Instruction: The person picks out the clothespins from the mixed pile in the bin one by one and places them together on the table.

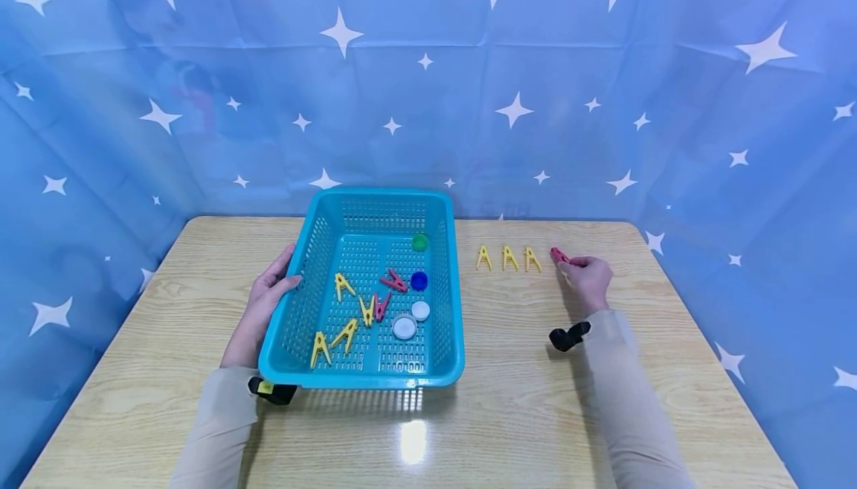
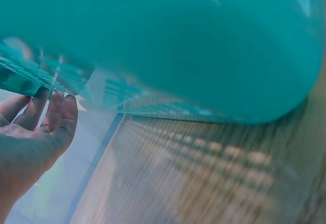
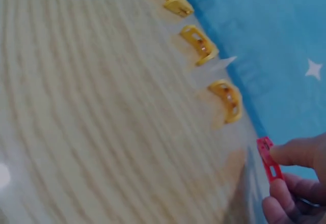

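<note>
A red clothespin (image 1: 559, 255) is pinched between thumb and fingers of my right hand (image 1: 586, 280), at the right of a row of three yellow clothespins (image 1: 509, 257). The right wrist view shows this red clothespin (image 3: 269, 158) close to the tabletop. My left hand (image 1: 268, 299) holds the left side of a blue plastic basket (image 1: 361, 379), thumb over the rim and fingers against the outer wall. Inside the basket lie several yellow clothespins (image 1: 321, 347), two red clothespins (image 1: 394, 280) and several bottle caps (image 1: 419, 280) in green, blue and white.
The wooden table (image 1: 509, 414) carries the basket at its middle-left, with the clothespin row near the back edge. Behind it hangs a blue curtain (image 1: 428, 87) with white stars. A small black wrist camera (image 1: 569, 336) sits at the right cuff.
</note>
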Motion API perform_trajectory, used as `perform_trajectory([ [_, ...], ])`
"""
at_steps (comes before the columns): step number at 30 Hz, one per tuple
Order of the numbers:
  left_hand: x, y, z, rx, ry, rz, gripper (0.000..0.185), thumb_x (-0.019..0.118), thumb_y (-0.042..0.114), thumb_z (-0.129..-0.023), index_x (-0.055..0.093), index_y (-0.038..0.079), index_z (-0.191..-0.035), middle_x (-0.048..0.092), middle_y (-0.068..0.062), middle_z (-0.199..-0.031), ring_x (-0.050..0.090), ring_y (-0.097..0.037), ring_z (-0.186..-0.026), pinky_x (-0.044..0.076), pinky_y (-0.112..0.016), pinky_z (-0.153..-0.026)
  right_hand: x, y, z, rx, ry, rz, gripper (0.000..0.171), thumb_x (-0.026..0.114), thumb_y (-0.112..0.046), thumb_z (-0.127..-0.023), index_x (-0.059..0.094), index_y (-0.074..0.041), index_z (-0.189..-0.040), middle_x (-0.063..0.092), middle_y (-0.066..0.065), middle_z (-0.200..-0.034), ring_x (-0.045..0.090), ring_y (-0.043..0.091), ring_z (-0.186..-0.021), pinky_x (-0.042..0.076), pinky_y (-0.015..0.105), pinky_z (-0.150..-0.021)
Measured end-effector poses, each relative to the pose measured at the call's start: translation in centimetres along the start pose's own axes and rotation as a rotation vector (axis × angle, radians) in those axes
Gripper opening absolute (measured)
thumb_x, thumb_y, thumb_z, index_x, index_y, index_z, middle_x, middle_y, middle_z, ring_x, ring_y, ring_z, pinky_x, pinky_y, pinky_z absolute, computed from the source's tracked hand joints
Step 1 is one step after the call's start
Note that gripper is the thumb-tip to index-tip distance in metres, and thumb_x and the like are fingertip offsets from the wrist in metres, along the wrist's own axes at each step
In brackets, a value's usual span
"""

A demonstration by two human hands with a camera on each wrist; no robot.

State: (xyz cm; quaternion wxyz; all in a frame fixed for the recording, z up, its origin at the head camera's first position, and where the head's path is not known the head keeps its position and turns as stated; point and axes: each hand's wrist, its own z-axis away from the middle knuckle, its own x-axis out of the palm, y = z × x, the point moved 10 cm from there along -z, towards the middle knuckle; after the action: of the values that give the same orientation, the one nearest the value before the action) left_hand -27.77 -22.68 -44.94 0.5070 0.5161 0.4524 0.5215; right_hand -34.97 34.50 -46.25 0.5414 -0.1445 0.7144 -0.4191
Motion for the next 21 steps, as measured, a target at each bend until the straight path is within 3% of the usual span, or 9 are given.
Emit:
perform_trajectory([
  [6, -0.1, -0.2, -0.1, -0.023, 0.012, -0.024, 0.061, 0.048, 0.016, -0.098, 0.017, 0.017, -0.151, 0.012, -0.003, -0.157, 0.02, -0.028, -0.14, 0.04, -0.032, -0.101, 0.8, 0.5, -0.1, 0.009, -0.016, 0.022, 0.032, 0.067, -0.014, -0.082, 0.067, 0.011, -0.102, 0.063, 0.028, -0.101, 0.057, 0.036, -0.093, 0.047, 0.038, -0.077],
  [12, -0.1, -0.1, -0.1, -0.008, 0.005, -0.003, 0.062, 0.049, 0.018, -0.098, 0.018, 0.018, -0.151, 0.013, -0.006, -0.157, 0.02, -0.031, -0.139, 0.047, -0.017, -0.087, 1.5, 0.1, 0.2, 0.004, -0.047, 0.051, 0.032, 0.07, -0.015, -0.08, 0.067, 0.01, -0.1, 0.062, 0.026, -0.1, 0.056, 0.035, -0.09, 0.047, 0.039, -0.074],
  [21, -0.1, -0.1, -0.2, -0.011, 0.013, -0.003, 0.061, 0.049, 0.014, -0.098, 0.019, 0.018, -0.151, 0.016, -0.005, -0.156, 0.022, -0.03, -0.139, 0.047, -0.019, -0.087, 2.1, -0.4, 0.5, -0.011, -0.057, 0.062, 0.031, 0.071, -0.017, -0.081, 0.064, 0.009, -0.097, 0.061, 0.025, -0.098, 0.054, 0.033, -0.086, 0.045, 0.04, -0.072],
])
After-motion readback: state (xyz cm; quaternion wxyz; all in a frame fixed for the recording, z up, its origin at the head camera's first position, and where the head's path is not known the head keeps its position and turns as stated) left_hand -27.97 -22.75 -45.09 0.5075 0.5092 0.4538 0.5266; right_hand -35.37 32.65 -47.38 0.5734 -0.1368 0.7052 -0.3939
